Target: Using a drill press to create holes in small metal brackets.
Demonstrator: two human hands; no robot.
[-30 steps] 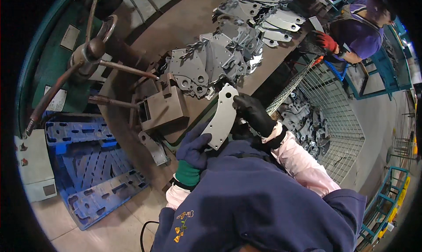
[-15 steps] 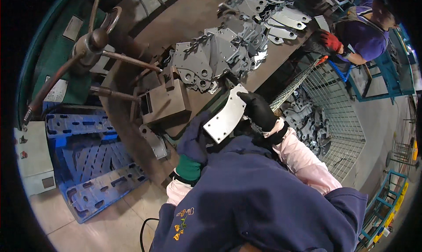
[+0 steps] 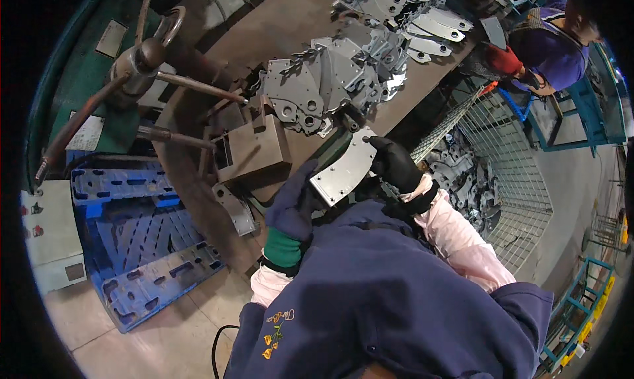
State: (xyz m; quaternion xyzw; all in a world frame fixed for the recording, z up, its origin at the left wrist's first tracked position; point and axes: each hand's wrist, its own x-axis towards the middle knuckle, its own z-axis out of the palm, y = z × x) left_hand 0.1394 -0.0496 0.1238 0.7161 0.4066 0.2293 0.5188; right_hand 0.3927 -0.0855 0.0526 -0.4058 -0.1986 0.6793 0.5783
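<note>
A curved silvery metal plate [image 3: 343,169] with small studs along its edges is held tilted in front of my body. My right hand [image 3: 396,166], in a black glove, is closed on its upper right end, thumb on the face. At the plate's lower left end is my left hand [image 3: 290,197], in a dark blue glove with a green cuff, closed around the edge. Its fingertips are partly hidden behind the plate. Just beyond, a pile of similar grey metal parts [image 3: 323,81] lies on the brown table [image 3: 284,15].
A steel block fixture [image 3: 254,151] and a machine with a spoked handle [image 3: 142,62] stand to the left. Below are blue plastic pallets [image 3: 155,283]. A wire basket [image 3: 522,187] of metal parts is at the right. A co-worker in a red glove [image 3: 503,60] holds a plate there.
The plate and both my hands have shifted slightly right, and my left hand sits closer to the plate's end. The co-worker's red-gloved hand has moved, raising a plate.
</note>
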